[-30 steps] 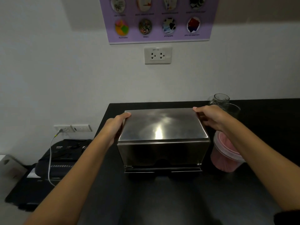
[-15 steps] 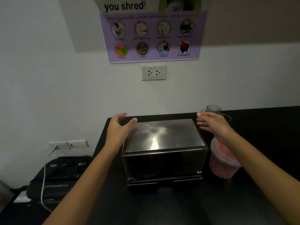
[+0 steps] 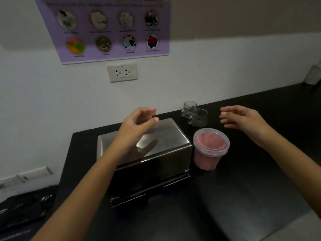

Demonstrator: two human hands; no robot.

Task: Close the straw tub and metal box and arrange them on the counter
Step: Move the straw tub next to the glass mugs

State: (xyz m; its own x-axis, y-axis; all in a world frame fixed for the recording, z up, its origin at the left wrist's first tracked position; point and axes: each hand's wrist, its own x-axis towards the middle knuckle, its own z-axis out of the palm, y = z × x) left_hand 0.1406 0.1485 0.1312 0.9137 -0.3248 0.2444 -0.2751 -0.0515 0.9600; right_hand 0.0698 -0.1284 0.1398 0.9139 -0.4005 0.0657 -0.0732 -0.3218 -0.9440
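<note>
The metal box [image 3: 166,146], shiny and rectangular with its lid down, stands at the left end of the black counter [image 3: 243,197]. Right beside it sits the clear straw tub [image 3: 210,150], full of pink straws, with a clear lid on top. My left hand [image 3: 137,126] hovers above the box's top, fingers loosely curled, holding nothing. My right hand [image 3: 243,119] floats in the air above the counter, to the right of and behind the tub, fingers apart and empty.
Two clear glass jars [image 3: 194,113] stand behind the tub near the wall. A wall socket [image 3: 122,72] and a purple poster [image 3: 111,30] hang above. A black machine [image 3: 22,211] sits lower at the left, past the counter's edge.
Both hands let go of the metal box's sides and lifted off it. My right hand swung out to the right. The view turned rightward, so the box now sits left of centre.
</note>
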